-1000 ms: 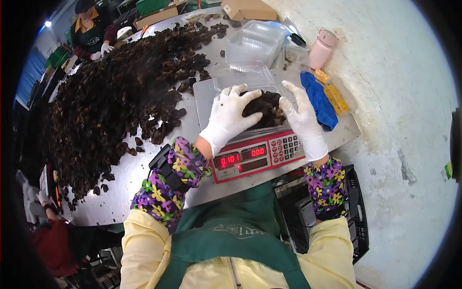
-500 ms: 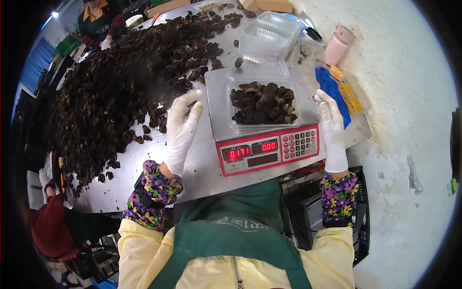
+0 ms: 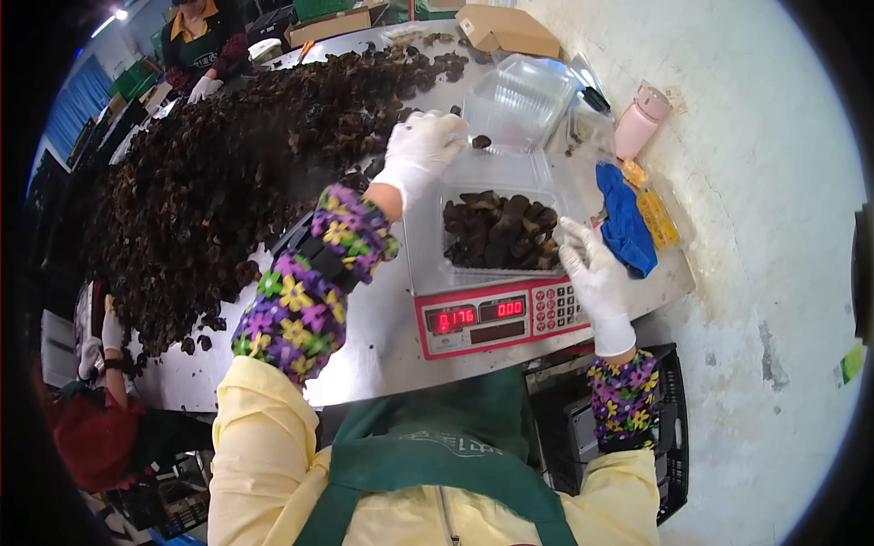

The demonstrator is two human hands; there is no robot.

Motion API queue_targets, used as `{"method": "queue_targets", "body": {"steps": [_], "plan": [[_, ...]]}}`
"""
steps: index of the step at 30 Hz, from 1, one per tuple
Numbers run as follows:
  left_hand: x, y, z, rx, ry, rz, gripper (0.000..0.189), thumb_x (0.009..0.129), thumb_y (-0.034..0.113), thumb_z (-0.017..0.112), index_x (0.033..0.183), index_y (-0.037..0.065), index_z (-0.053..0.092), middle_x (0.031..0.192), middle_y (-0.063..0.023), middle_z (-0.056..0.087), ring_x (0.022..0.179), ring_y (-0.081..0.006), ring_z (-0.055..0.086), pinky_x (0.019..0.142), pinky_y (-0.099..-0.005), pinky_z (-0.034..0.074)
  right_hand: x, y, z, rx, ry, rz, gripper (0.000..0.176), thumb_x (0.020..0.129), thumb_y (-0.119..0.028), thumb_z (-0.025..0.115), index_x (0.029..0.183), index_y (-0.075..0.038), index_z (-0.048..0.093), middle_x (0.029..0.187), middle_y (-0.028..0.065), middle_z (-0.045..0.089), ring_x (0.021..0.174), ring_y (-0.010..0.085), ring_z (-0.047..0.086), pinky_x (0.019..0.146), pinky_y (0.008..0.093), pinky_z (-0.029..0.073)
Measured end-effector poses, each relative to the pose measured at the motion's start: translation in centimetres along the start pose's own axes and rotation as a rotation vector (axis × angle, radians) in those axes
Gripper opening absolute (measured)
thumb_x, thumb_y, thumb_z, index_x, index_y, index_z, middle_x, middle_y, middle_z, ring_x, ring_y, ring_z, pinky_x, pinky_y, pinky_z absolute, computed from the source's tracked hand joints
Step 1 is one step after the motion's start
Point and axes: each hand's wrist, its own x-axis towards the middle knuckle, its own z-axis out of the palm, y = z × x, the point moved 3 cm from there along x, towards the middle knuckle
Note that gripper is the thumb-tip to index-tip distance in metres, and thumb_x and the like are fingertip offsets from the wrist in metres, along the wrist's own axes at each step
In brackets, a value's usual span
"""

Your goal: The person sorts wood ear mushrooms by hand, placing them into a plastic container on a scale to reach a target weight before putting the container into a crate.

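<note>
A clear plastic clamshell box sits on a red-framed digital scale, its lid folded back. Dark, curled wood ear mushrooms fill its base. My left hand, in a white glove, is over the scale's back left corner beside the lid. Its fingers are curled, and what they hold, if anything, is hidden. One loose mushroom piece lies just right of its fingertips. My right hand, gloved too, has its fingers apart, their tips at the box's right rim. The red display reads 0.176.
A big heap of dark mushrooms spreads over the metal table at left. Empty clear boxes, a pink bottle and a blue cloth lie behind and right. Two other people work at the heap's far and left sides.
My left hand has moved from the heap's edge forward and right, over the scale's back corner. My right hand has come in to the box's rim. The reading rose from 0.171 to 0.176.
</note>
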Motion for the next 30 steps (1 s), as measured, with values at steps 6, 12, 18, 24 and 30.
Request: {"method": "queue_targets", "body": {"steps": [6, 12, 18, 24, 30], "plan": [[3.3, 0.2, 6.2, 0.235, -0.407, 0.058, 0.030, 0.087, 0.031, 0.068, 0.114, 0.019, 0.071, 0.108, -0.0111, 0.070, 0.107, -0.0307, 0.065, 0.091, -0.0442, 0.048, -0.6, 0.3, 1.4, 0.026, -0.003, -0.157, 0.048, 0.093, -0.005, 0.068, 0.139, -0.003, 0.055, 0.111, 0.0115, 0.068, 0.100, 0.0175, 0.066, 0.090, 0.0315, 0.053], [4.2, -0.2, 7.3, 0.219, -0.457, 0.016, 0.018, 0.085, 0.031, 0.068, 0.096, 0.016, 0.069, 0.093, -0.0059, 0.073, 0.097, -0.0275, 0.070, 0.089, -0.0415, 0.048, -0.6, -0.1, 1.2, 0.075, -0.035, -0.154, 0.046, 0.092, -0.005, 0.068, 0.137, -0.005, 0.058, 0.106, 0.0101, 0.069, 0.097, 0.0175, 0.066, 0.090, 0.0319, 0.052], [3.8, -1.0, 4.2, -0.187, -0.209, -0.007, 0.013, 0.083, 0.018, 0.067, 0.091, 0.008, 0.066, 0.086, -0.0096, 0.073, 0.080, -0.0281, 0.071, 0.074, -0.0378, 0.055, -0.8, 0.5, -0.4, 0.087, 0.023, -0.084, 0.041, 0.096, -0.005, 0.064, 0.136, -0.005, 0.059, 0.107, 0.0089, 0.069, 0.097, 0.0161, 0.065, 0.092, 0.0305, 0.050], [-0.9, 6.0, -3.2, -0.233, -0.135, 0.486, 0.009, 0.081, 0.011, 0.071, 0.086, 0.007, 0.065, 0.078, -0.0047, 0.069, 0.074, -0.0235, 0.069, 0.074, -0.0351, 0.054, -1.2, 1.9, -2.5, 0.057, 0.111, -0.084, 0.028, 0.098, -0.004, 0.061, 0.125, 0.001, 0.065, 0.113, 0.0110, 0.070, 0.100, 0.0150, 0.067, 0.091, 0.0285, 0.051], [-5.4, 7.1, -5.5, -0.376, -0.315, 0.352, 0.020, 0.083, 0.011, 0.071, 0.102, 0.008, 0.072, 0.107, -0.0120, 0.070, 0.099, -0.0284, 0.067, 0.088, -0.0395, 0.052, -2.2, 1.1, -2.8, 0.134, 0.100, -0.088, 0.027, 0.099, -0.003, 0.060, 0.124, 0.003, 0.065, 0.115, 0.0098, 0.070, 0.104, 0.0148, 0.067, 0.093, 0.0272, 0.051]]}}
